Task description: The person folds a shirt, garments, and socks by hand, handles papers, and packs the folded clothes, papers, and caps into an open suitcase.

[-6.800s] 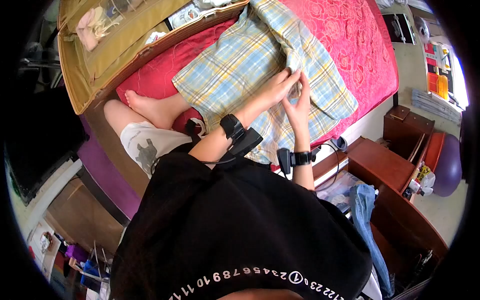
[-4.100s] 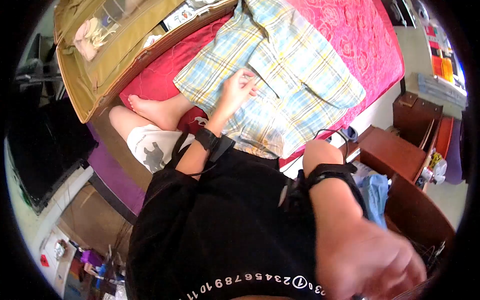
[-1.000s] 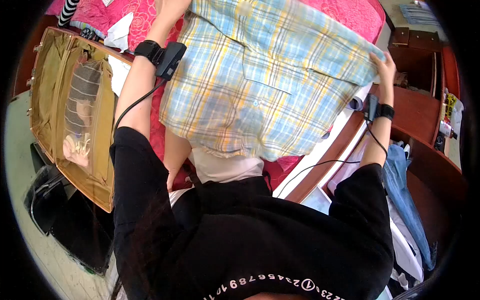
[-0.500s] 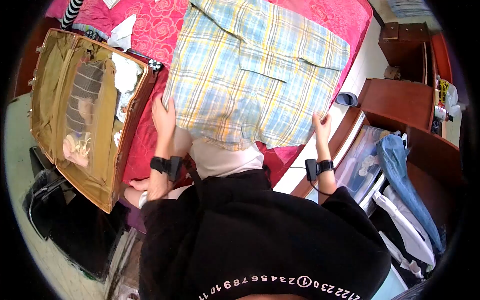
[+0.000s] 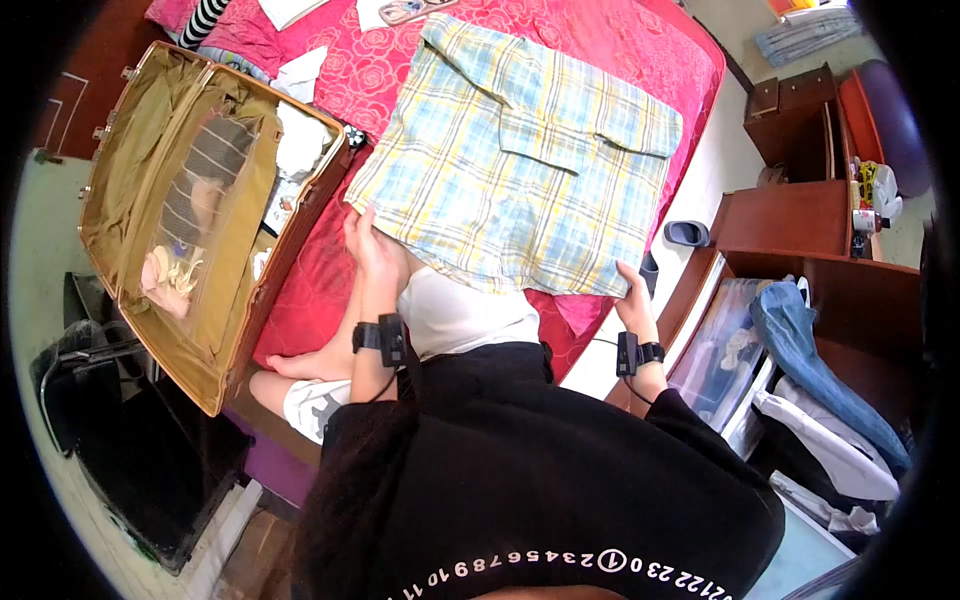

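Note:
A blue, yellow and white plaid shirt [image 5: 500, 200] lies spread out on the red bed in front of my lap, its upper part folded over and a pocket-like flap showing. My left hand [image 5: 368, 248] is closed on the near left corner of the shirt, fingers partly under the cloth. At the near right corner, my right hand [image 5: 634, 300] pinches the edge between thumb and fingers. The near hem hangs over my white shorts [image 5: 465, 315].
An open brown suitcase [image 5: 265, 300] with clothes inside stands to the left on the bed [image 5: 350, 75]. On the right is an open wooden drawer or cabinet [image 5: 850, 300] holding jeans [image 5: 815, 350] and other garments. A phone [image 5: 415, 10] and slippers [image 5: 687, 234] are also in view.
The camera view has shifted. The near edge of the shirt looks straighter, and its left corner sits farther from the suitcase. Both hands still hold the shirt's near corners.

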Demonstrator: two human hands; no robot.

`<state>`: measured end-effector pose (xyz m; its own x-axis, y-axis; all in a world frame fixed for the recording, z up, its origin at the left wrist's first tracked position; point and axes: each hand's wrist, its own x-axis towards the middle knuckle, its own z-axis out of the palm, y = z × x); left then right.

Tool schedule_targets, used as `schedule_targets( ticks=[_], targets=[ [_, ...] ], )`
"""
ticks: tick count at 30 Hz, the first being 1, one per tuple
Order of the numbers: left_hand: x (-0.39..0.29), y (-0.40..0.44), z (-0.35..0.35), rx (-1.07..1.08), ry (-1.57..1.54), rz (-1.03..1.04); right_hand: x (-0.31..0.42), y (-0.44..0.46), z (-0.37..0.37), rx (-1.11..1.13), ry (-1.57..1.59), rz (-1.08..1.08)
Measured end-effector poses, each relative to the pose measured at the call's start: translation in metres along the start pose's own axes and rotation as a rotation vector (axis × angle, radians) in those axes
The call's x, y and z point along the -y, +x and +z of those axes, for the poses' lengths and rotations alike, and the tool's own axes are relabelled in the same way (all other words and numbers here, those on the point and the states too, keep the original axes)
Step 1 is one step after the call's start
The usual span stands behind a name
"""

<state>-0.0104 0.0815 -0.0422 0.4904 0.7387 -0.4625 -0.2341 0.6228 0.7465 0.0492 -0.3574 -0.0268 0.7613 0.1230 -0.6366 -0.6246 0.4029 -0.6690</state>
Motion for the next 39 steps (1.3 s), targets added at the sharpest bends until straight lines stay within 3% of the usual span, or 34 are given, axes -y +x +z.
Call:
schedule_targets(
  ticks=[1, 6, 10, 13, 18, 23, 31, 39],
  targets=[
    [-0.001, -0.013, 0.007, 0.007, -0.091, -0.069, 0.000, -0.002, 0.001, 0.008, 0.062, -0.003],
    [0.018, -0.046, 0.007, 0.020, 0.044, -0.145, -0.018, -0.014, 0.011, -0.074, 0.522, -0.011],
    [0.012, -0.049, 0.011, 0.212, 0.233, -0.122, -0.030, -0.014, 0.020, -0.043, 0.495, -0.005],
    [0.009, -0.045, 0.008, 0.423, 0.652, -0.229, -0.025, -0.025, 0.026, 0.021, 0.407, -0.001],
    [0.040, -0.069, 0.015, 0.372, 0.688, -0.018, -0.010, -0.042, 0.046, 0.017, 0.352, -0.031],
    [0.049, -0.065, -0.010, 0.427, 0.521, -0.220, -0.015, -0.049, 0.031, -0.045, 0.314, 0.004],
    [-0.017, -0.104, -0.040, 0.496, 0.471, -0.287, -0.002, -0.096, 0.046, -0.125, 0.432, 0.142],
    [-0.079, -0.155, -0.052, 0.322, 0.599, -0.266, -0.013, -0.141, 0.029, -0.143, 0.592, 0.277]
  ],
)
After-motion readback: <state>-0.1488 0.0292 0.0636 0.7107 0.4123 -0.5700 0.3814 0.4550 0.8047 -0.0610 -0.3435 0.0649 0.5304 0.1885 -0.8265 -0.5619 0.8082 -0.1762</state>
